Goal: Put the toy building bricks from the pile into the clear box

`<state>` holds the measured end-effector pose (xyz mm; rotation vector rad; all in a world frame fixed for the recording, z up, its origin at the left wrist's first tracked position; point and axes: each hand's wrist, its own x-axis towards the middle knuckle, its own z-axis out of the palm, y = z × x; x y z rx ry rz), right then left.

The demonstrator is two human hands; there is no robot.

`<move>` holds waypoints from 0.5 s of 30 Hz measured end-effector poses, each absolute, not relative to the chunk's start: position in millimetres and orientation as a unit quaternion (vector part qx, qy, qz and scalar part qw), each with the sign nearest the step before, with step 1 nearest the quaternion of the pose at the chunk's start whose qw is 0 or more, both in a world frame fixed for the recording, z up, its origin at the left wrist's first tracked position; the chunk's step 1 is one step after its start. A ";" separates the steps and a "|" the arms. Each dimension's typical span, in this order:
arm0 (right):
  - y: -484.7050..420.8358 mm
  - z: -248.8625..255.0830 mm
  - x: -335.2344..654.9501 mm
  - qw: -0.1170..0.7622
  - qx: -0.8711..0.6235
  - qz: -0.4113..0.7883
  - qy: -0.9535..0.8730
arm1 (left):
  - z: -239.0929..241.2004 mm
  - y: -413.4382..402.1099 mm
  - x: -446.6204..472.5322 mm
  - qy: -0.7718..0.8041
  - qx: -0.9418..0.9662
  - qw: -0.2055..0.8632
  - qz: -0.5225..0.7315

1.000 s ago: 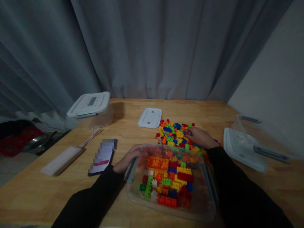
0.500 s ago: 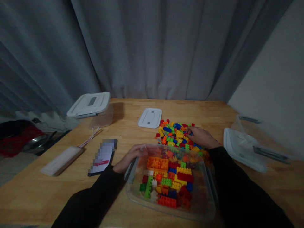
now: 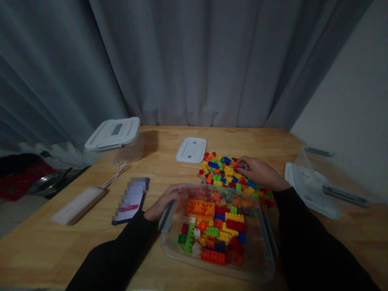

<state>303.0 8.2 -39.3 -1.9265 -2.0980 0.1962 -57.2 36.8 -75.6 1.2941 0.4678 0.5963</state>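
At the near left corner of a clear plastic box, my left hand grips the rim, fingers closed over the edge beside the grey latch. Inside the box lie loose toy building bricks in orange, red, yellow, green, blue and white. Behind it spreads a pile of mixed small bricks on the table. Over the pile's right side is my right hand, with thumb and forefinger bent and apart at the bricks. Brick colours show through the gap between them; whether the fingertips touch one is unclear.
A white lid lies flat behind the pile. A lidded clear box stands back left, near a phone and a pale power strip. At right are another clear box and a white lid.
My right wrist and forearm have shifted slightly right and back, while the fingertips stay near the same bricks. My left hand and the box look unmoved.
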 end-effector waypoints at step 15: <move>-10.5 -12.0 283.5 0.184 -0.619 0.085 -0.759 | -67.4 31.4 -55.4 0.235 0.575 0.734 0.276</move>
